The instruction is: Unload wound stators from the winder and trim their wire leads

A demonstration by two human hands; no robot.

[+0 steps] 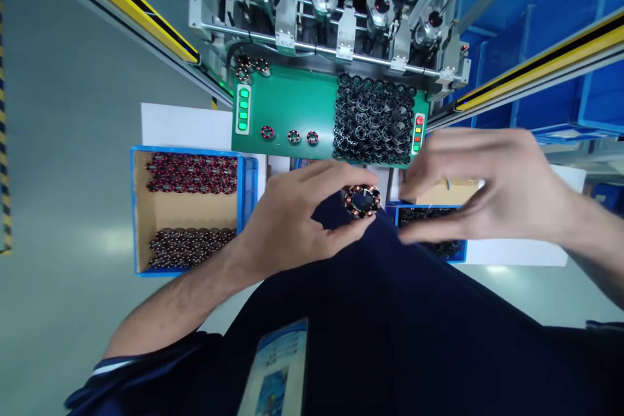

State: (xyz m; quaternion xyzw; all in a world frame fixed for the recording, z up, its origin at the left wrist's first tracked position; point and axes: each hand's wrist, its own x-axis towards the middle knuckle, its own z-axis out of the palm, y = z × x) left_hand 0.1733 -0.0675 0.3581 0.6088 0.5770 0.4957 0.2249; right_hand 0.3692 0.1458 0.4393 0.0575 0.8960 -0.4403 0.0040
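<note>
Between the thumb and fingers of my left hand (pixel 302 214) is a motor stator (pixel 362 200), a small ring with copper windings and a dark core. Its round opening faces up toward the camera. To the right, my right hand (pixel 487 188) is held apart from the stator, thumb and fingers spread with nothing visible between them; it is slightly blurred. Beyond both hands, three small wound stators (pixel 294 136) sit spaced out on the green work surface (pixel 287 101). A dense block of black stator cores (pixel 375 120) covers the right part of that surface.
A winding machine (pixel 346 32) with several spindles spans the back. More stators (pixel 244 68) sit at the surface's far left corner. A blue bin (pixel 135 208) at left holds rows of red and dark stators; another blue bin (pixel 462 253) with black parts is partly behind my right hand.
</note>
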